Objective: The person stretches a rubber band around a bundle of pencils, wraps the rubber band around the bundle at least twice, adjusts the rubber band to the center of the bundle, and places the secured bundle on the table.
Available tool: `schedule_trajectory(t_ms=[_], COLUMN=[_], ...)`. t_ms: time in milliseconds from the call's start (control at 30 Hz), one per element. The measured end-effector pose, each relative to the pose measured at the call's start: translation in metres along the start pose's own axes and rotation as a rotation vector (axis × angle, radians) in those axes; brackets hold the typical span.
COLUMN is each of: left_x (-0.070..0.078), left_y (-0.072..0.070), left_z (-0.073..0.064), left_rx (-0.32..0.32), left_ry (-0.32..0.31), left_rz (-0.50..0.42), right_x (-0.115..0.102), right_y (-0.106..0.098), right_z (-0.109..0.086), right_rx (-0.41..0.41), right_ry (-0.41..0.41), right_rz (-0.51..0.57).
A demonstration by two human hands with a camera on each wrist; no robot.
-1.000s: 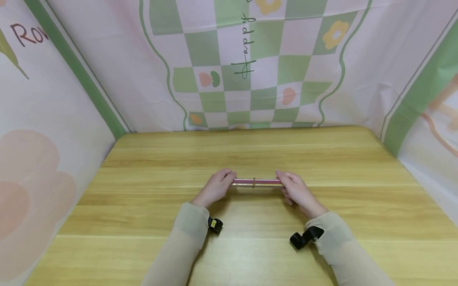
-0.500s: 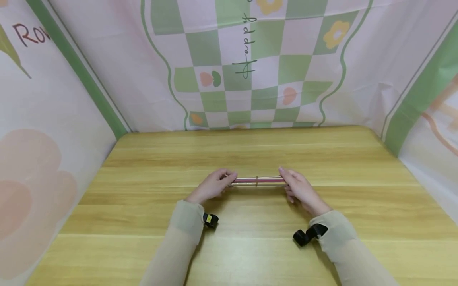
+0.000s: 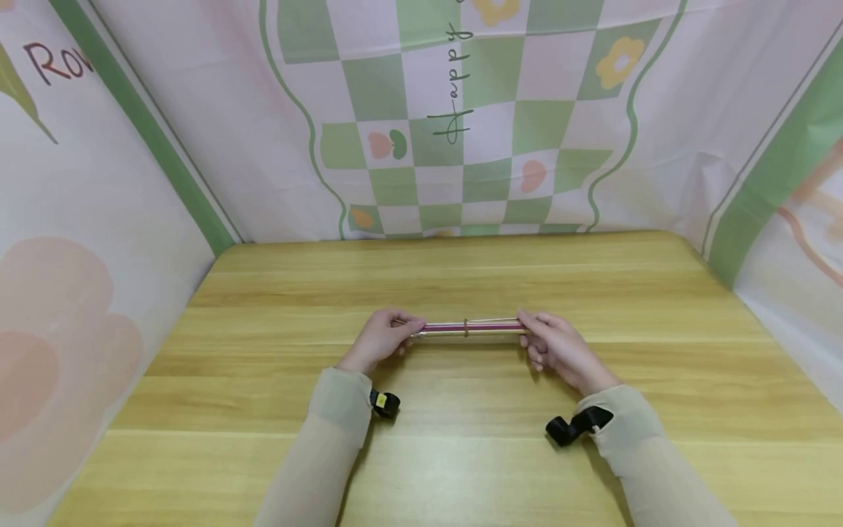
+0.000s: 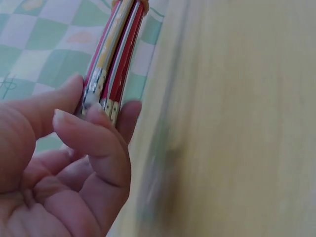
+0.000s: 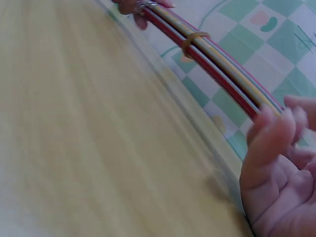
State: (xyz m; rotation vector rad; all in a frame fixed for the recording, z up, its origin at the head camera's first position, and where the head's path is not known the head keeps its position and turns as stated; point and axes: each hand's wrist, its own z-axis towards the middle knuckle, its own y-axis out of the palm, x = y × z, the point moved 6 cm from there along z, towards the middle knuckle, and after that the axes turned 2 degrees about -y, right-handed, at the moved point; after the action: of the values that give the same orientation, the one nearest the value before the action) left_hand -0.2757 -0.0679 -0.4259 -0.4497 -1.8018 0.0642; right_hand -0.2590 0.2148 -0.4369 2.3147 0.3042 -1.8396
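A bundle of pencils [image 3: 448, 329], striped in red, yellow and grey, is held level above the table between both hands. A tan rubber band [image 3: 466, 328] circles it near the middle. My left hand [image 3: 380, 339] pinches the left end, where metal ferrules [image 4: 98, 81] show close to the fingertips. At the opposite end my right hand [image 3: 560, 353] grips the pencils between thumb and fingers. There, one thin pencil [image 3: 497, 320] slants slightly away from the others. The pencil tips at that end are hidden by the right hand.
Below the hands lies a wood-grain table [image 3: 454, 454]. A checked green-and-white cloth [image 3: 437, 187] hangs behind its far edge, with printed cloth walls on either side. Black wrist cameras [image 3: 387, 405] sit at both cuffs.
The left hand has shifted left and the right hand a little right, showing more of the bundle between them. The bundle has risen slightly in view, and one pencil now slants at its right end.
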Motion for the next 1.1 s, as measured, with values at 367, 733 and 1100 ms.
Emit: schedule_trajectory(t_ms=[367,733,1100], left_x=[-0.003,-0.007,-0.009], left_y=[0.0,0.004,0.003], left_z=[0.004,0.006,0.006], left_rx=[0.059,0.055,0.081], left_ry=[0.002,-0.022,-0.035], left_rz=[-0.161,-0.194,-0.141], right_x=[0.004,0.005,0.004], right_y=[-0.007,-0.007,-0.015], right_z=[0.001,-0.001,-0.004], right_rx=[-0.044,-0.044,0.081], right_ry=[0.009,0.012,0.028], right_rz=[-0.028,-0.103,-0.287])
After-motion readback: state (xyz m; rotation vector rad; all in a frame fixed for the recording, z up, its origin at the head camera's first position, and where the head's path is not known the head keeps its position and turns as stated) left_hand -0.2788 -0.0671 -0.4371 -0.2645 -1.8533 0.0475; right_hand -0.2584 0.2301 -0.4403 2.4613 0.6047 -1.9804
